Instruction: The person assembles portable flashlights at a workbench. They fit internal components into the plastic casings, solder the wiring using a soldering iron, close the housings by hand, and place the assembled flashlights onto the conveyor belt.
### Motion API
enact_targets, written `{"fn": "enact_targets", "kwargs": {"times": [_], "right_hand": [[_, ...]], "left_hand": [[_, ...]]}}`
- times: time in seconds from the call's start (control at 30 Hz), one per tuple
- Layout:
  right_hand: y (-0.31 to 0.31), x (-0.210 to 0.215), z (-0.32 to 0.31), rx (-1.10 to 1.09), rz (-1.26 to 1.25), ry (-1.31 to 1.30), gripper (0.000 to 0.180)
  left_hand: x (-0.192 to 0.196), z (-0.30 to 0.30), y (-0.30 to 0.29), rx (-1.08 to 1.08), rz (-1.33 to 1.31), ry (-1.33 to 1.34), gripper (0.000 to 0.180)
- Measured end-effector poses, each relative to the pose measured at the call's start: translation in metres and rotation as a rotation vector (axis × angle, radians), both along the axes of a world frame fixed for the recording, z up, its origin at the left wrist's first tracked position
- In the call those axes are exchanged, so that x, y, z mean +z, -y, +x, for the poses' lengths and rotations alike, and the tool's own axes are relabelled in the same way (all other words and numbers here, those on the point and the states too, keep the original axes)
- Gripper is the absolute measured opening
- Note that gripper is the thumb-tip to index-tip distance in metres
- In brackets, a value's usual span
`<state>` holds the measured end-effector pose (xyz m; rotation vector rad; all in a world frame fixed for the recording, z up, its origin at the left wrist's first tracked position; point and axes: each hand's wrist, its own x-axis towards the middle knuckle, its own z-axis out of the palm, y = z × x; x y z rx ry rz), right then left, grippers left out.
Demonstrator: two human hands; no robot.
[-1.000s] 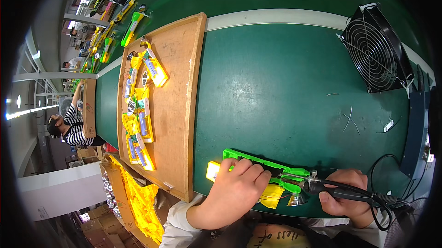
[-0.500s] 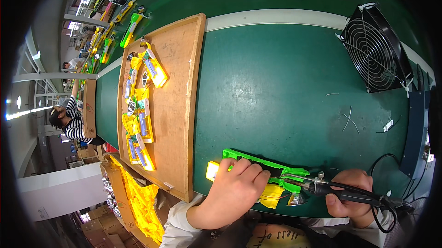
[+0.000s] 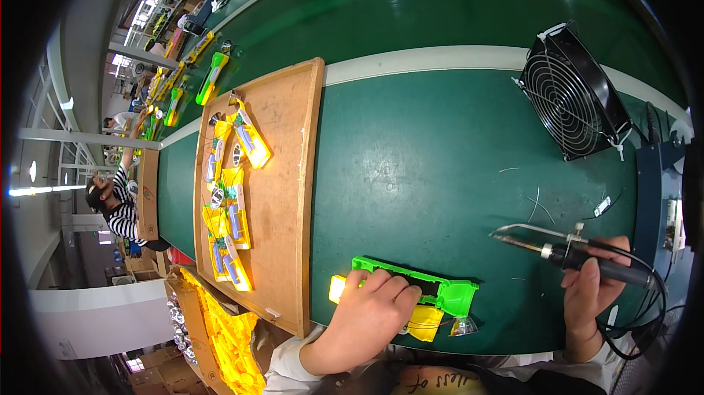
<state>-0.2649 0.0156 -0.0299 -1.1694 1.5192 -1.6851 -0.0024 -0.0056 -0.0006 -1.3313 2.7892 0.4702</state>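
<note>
Near the bench's front edge my left hand [image 3: 378, 316] is closed over a green plastic flashlight housing [image 3: 456, 294]. Its fingers curl into the open shell and hide part of the inside. Beside the housing, on the side toward me, lie a yellow plastic part [image 3: 425, 323] with thin wires and a shiny lamp reflector [image 3: 463, 327]. A lit yellow end piece [image 3: 337, 288] shows left of my fingers. My right hand [image 3: 595, 285] grips a black-handled soldering iron [image 3: 605, 267] with a thin curved metal tube along it. The tip points left, above the bench and apart from the housing.
A wooden tray [image 3: 290, 197] to the left holds several yellow assemblies with blue cells. A black fan [image 3: 572, 94] stands at the far right, near wire scraps [image 3: 539, 204]. Past the tray, a person in stripes [image 3: 121, 204] sits beside a conveyor [image 3: 440, 17] carrying flashlights.
My right hand has drawn the soldering iron up and right, away from the housing. My left hand stays on the housing. The whole view has shifted slightly.
</note>
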Motion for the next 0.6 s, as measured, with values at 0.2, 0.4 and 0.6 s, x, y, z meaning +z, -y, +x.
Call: {"fn": "enact_targets", "kwargs": {"times": [0.2, 0.4, 0.6], "right_hand": [[0.0062, -0.0074, -0.0086, -0.030, -0.003, -0.003, 0.024], [0.0091, -0.0034, -0.0045, -0.016, 0.036, 0.004, 0.020], [0.0100, -0.0026, -0.0060, 0.004, 0.074, 0.015, 0.018]], "left_hand": [[0.0005, -0.0006, 0.0008, 0.003, 0.010, -0.018, 0.018], [0.0021, -0.0020, 0.0008, 0.006, 0.024, 0.002, 0.018], [0.0018, -0.0055, -0.0013, 0.014, 0.066, 0.046, 0.021]]}}
